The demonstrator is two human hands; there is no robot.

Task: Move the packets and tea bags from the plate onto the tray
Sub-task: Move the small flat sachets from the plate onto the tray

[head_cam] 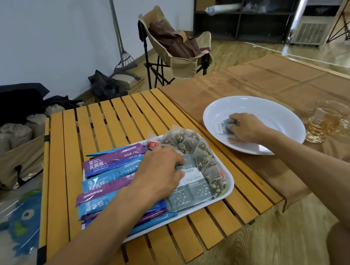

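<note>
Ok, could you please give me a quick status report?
Right hand gripping last grey packet in plate. Left hand placing packet on tray. Nothing in the way.

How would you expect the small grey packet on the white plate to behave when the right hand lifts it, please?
The grey packet looks thin and flat, so it is probably light and bends somewhat. It lies flush on the glossy white plate, so it may slide before the right hand gets under an edge. Being flat, it is unlikely to roll or tip.
</note>
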